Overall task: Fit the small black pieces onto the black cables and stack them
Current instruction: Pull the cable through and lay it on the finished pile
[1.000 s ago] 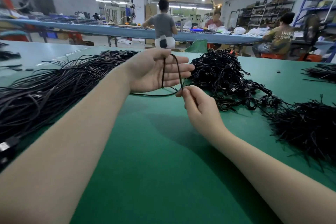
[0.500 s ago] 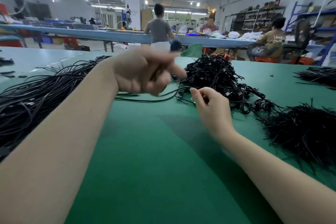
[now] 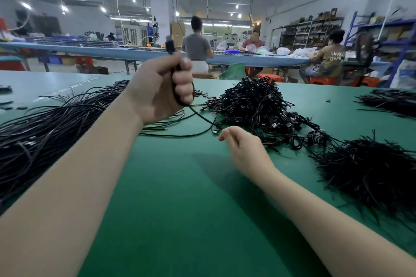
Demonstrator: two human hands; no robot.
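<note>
**Ana:** Head view, starting far left: a long sheaf of straight black cables lies fanned across the green table, ends pointing toward the middle.

**Ben:** And the left hand is up off the table, fingers curled tight into a fist around a coiled black cable. A dark connector end pokes up above the knuckles.

**Ana:** From the bottom of that fist the cable drops to the mat and runs right, finishing at a small plug lying flat.

**Ben:** Just beside that plug, the right hand. Fingers loosely bent, nothing in them that I can see. It hovers low over the table, fingertips near the plug; touching or not, I cannot tell.

**Ana:** Behind it sits the tangled heap of cables, connectors sticking out, directly between the two hands and the table's far edge.

**Ben:** Right of the wrist, a bristly mound of short black pieces, its edge meeting the tangle. Another dark bundle at far right.

**Ana:** Beyond, three people at a long blue bench.
</note>
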